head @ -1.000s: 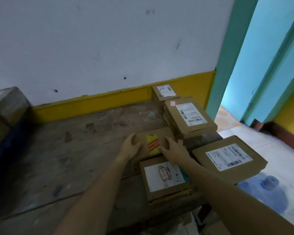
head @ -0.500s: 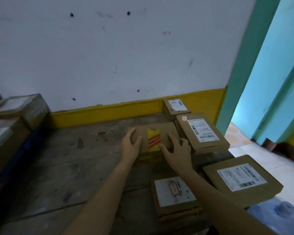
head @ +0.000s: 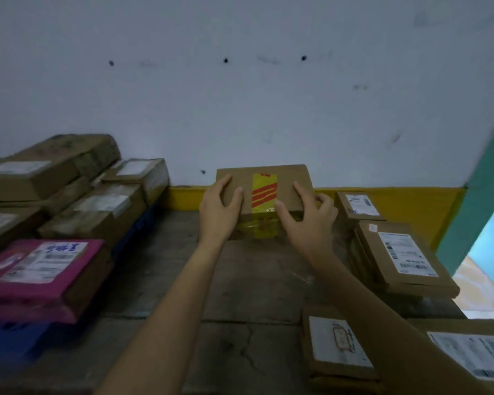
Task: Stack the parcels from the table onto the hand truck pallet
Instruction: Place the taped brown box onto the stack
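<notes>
Both hands, left hand (head: 218,210) and right hand (head: 307,220), fingers clamped on the taped parcel (head: 264,195) above the table (head: 240,280)

Only one cam, worn on my head, wide-angle, looking fwd and down over my forearms. It faces the white wall with a yellow painted base strip (head: 183,196) straight ahead, w/ the worn grey wooden table (head: 254,283) filling the lower half, close below me. My left hand (head: 218,212) and right hand (head: 311,220) sit near centre frame, at arm's reach. Edges bend from the lens: stacked brown cardboard parcels (head: 97,206) far left, flat brown labelled parcels (head: 405,260) at right, teal door frame (head: 479,206) at the right edge. No 2nd view to overlap with.
</notes>
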